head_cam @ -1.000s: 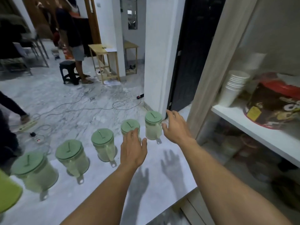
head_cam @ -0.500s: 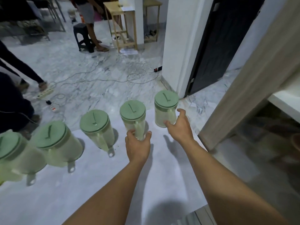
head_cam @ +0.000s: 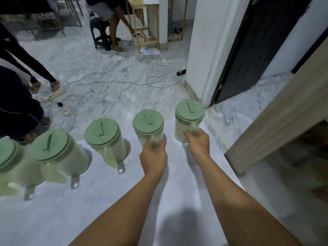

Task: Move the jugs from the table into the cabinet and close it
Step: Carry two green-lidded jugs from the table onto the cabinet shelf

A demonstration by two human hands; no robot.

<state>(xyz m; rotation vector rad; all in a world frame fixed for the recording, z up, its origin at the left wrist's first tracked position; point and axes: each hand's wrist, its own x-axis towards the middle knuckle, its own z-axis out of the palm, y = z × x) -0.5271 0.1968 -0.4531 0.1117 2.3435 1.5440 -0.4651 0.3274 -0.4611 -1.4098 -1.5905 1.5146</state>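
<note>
Jugs look light, rigid, smooth plastic; handles suit gripping. Left hand clenches one jug handle, right hand another jug.

Bare table behind jug row

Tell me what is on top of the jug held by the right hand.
A green lid sits on the rightmost jug, whose handle the right hand grips. The contents cannot be judged through the cloudy wall.

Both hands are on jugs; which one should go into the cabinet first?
Right. The right hand grips the end jug, nearest the cabinet on the right; the left hand would have to cross it.
</note>
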